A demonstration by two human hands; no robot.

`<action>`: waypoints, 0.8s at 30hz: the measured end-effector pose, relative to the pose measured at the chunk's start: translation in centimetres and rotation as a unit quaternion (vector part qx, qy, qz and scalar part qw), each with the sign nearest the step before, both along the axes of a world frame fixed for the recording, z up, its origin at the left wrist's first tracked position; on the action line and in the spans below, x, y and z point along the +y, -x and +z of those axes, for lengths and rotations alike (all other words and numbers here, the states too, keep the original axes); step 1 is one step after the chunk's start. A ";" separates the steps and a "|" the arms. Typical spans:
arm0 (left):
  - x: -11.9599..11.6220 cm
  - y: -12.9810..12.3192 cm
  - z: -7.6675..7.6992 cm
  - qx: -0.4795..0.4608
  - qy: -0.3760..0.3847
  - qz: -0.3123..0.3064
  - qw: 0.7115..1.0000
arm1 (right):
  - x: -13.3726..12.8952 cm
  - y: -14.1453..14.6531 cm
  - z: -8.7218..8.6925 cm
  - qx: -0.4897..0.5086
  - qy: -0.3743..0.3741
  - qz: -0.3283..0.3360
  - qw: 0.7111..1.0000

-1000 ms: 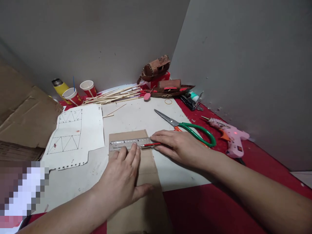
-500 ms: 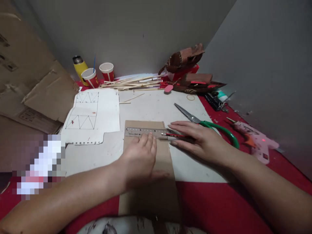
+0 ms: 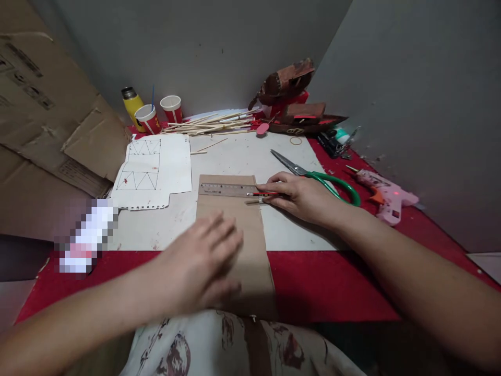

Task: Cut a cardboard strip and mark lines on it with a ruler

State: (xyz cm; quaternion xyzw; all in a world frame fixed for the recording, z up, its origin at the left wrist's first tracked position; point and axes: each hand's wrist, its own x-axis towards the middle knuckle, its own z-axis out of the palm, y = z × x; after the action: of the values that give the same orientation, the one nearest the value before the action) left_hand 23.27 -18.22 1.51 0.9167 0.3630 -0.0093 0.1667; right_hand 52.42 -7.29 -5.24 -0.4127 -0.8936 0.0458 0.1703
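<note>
A strip of brown cardboard (image 3: 235,230) lies lengthwise before me, its near end reaching the table's front edge. Across its far end rests a clear ruler (image 3: 227,189). My right hand (image 3: 299,196) is closed at the ruler's right end, with a thin red pencil (image 3: 258,194) between its fingers. Beside the pencil, a slim grey tool (image 3: 256,201) pokes out under the same fingers; its kind is unclear. Over the cardboard's left edge, my left hand (image 3: 207,258) is blurred, fingers apart and holding nothing.
Green-handled scissors (image 3: 332,183) lie beyond my right hand, a pink glue gun (image 3: 387,196) farther right. A sheet with drawn triangles (image 3: 172,172) is at left. Behind are wooden sticks (image 3: 211,125), paper cups (image 3: 171,109), a yellow bottle (image 3: 133,107) and brown model boats (image 3: 301,122). Cardboard boxes (image 3: 39,120) stand left.
My left hand has come off the ruler and moved back toward me. The right hand's fingers have curled in around the pencil by the ruler's end. The view has shifted slightly.
</note>
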 end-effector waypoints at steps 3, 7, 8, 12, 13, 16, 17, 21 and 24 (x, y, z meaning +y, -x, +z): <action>-4.0 0.2 -1.4 0.011 0.054 -0.038 0.998 | 0.1 -0.3 -0.1 0.000 -0.011 -0.007 1.000; -3.7 0.2 -3.2 0.027 0.067 -0.026 0.997 | 0.3 -0.8 0.0 0.016 -0.025 -0.014 0.999; -3.0 0.3 -3.4 0.026 0.060 -0.022 0.998 | 0.3 -0.9 0.0 0.020 -0.024 -0.015 0.999; -0.6 0.7 -3.7 0.007 0.025 -0.043 0.999 | 0.5 -1.4 0.5 0.035 -0.029 -0.035 0.998; -0.3 0.8 -3.9 0.004 0.014 -0.053 0.998 | 0.5 -1.5 0.7 0.043 -0.035 -0.042 0.998; -0.2 1.2 -4.6 0.001 -0.033 -0.086 0.996 | 0.7 -2.0 0.9 0.070 -0.057 -0.055 0.994; -0.4 1.4 -4.9 0.000 -0.059 -0.099 0.993 | 0.8 -2.2 0.9 0.080 -0.061 -0.058 0.993; -1.1 1.8 -5.7 0.014 -0.189 -0.187 0.964 | 0.6 -2.0 0.5 0.103 -0.055 -0.059 0.991; -1.5 2.0 -5.7 0.027 -0.263 -0.224 0.938 | 0.2 -1.5 0.4 0.091 -0.045 -0.045 0.994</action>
State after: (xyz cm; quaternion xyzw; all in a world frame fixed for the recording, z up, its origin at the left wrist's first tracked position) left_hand 21.25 -19.70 -4.18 0.9848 0.1422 0.0251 -0.0969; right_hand 53.90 -7.05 -4.88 -0.4390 -0.8558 0.0355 0.2713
